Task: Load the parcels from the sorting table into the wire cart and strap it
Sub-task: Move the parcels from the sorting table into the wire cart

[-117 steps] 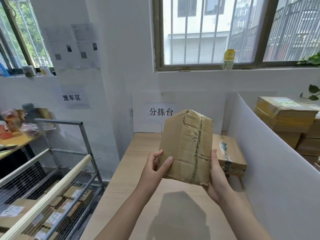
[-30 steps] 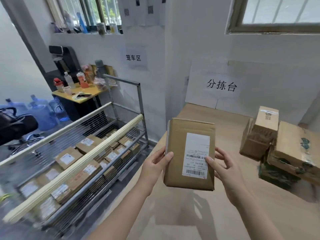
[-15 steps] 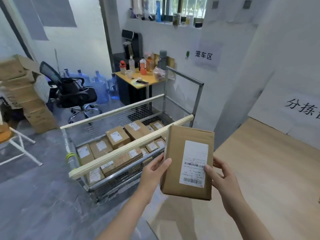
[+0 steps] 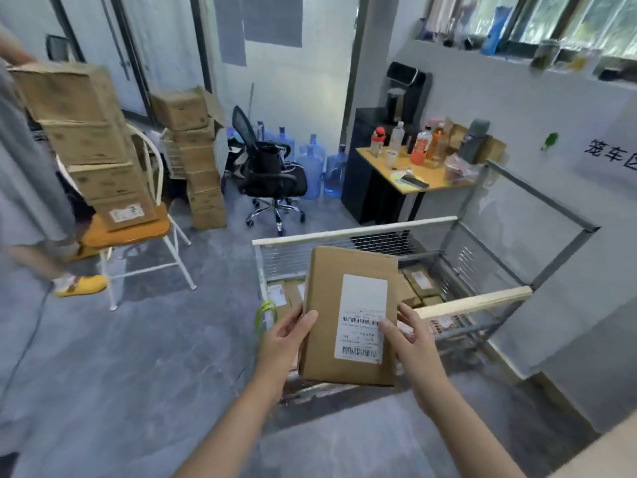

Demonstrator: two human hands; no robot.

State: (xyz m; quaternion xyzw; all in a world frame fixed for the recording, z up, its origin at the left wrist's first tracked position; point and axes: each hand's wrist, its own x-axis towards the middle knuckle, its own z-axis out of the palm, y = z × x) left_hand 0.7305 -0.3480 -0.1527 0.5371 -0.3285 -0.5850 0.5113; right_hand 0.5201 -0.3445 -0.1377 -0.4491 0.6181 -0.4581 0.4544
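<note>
I hold a flat brown cardboard parcel (image 4: 324, 315) upright in front of me, its white barcode label facing me. My left hand (image 4: 284, 339) grips its left edge and my right hand (image 4: 408, 336) grips its right edge over the label. Behind the parcel stands the wire cart (image 4: 348, 236), with wooden top rails and a metal frame. Several labelled parcels (image 4: 418, 282) lie flat on its floor. A yellow-green strap (image 4: 263, 313) hangs at the cart's near left corner. The sorting table (image 4: 606, 450) shows only as a corner at bottom right.
A black office chair (image 4: 272, 174) and blue water jugs (image 4: 312, 167) stand beyond the cart. A small desk (image 4: 410, 181) with bottles sits by the wall. At left, stacked cartons (image 4: 103, 157) rest on an orange chair, and a person's leg with a yellow shoe (image 4: 81, 284) is close by.
My view has swung left from the sorting table to the cart, which now lies straight ahead behind the parcel. Both hands keep the same hold on the labelled parcel.
</note>
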